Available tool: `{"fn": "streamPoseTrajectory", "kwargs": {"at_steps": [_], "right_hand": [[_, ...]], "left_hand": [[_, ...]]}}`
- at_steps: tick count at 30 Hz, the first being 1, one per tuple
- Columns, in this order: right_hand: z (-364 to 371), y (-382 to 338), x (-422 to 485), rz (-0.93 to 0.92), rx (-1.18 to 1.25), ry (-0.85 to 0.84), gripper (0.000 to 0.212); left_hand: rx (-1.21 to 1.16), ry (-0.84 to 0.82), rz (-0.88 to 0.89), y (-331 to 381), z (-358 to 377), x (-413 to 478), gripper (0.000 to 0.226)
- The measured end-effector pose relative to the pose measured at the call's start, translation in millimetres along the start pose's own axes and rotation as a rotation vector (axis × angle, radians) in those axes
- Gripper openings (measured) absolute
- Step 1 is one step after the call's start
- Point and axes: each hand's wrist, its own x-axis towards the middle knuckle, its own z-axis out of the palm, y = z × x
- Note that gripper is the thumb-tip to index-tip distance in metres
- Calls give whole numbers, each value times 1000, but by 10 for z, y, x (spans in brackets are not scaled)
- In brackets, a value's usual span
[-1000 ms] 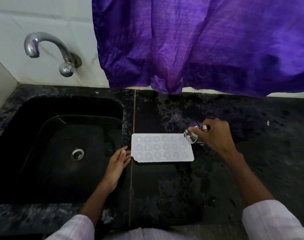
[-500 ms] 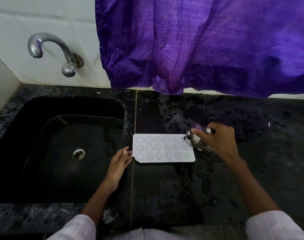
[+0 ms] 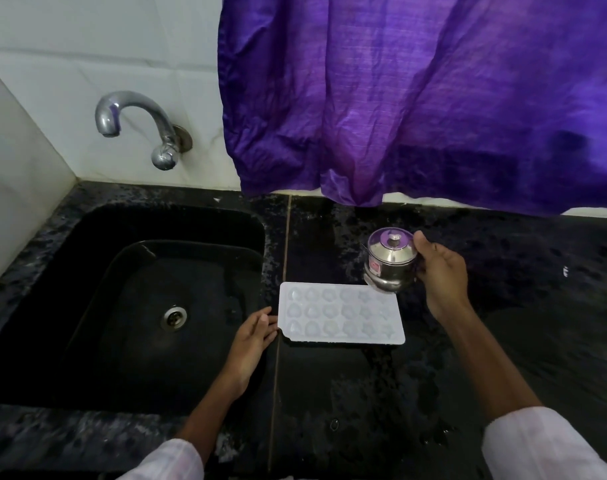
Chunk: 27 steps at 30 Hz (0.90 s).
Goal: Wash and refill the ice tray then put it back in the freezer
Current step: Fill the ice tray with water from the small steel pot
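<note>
Ice tray (image 3: 341, 313) flat between flat left hand (image 3: 253, 336) and pot-gripping (image 3: 390, 259) right hand (image 3: 440, 271).

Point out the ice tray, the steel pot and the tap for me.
ice tray (image 3: 341, 312): head view, middle of its moulded top face.
steel pot (image 3: 390, 263): head view, shiny side wall below the lid.
tap (image 3: 135, 114): head view, top of the curved spout.

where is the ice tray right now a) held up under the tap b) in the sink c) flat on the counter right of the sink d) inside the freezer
c: the ice tray lies flat on the dark counter just right of the sink, with the left hand at its near left corner and the right hand holding a small steel pot above its far right corner.
</note>
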Motion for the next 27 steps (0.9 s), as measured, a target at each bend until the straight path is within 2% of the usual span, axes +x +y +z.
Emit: {"fn": "streamPoseTrajectory", "kwargs": {"at_steps": [2,4,14,16,22,27], "right_hand": [[174,7,81,22,45,-28,31],[342,51,190,50,77,-60,28],[1059,389,623,123,96,-255,32],[1129,472,683,145,83,-280,36],[1222,614,781,204,70,-313,26],[1190,687,819,228,80,-347,29]], "left_hand": [[1,8,-6,4,1,6,35],[2,16,-11,18,10,-2,35],[21,87,-23,33,88,-28,35],[29,100,-25,35,104,-38,34],[36,142,-31,59,168,-55,30],[36,179,-28,49,217,-73,29]]}}
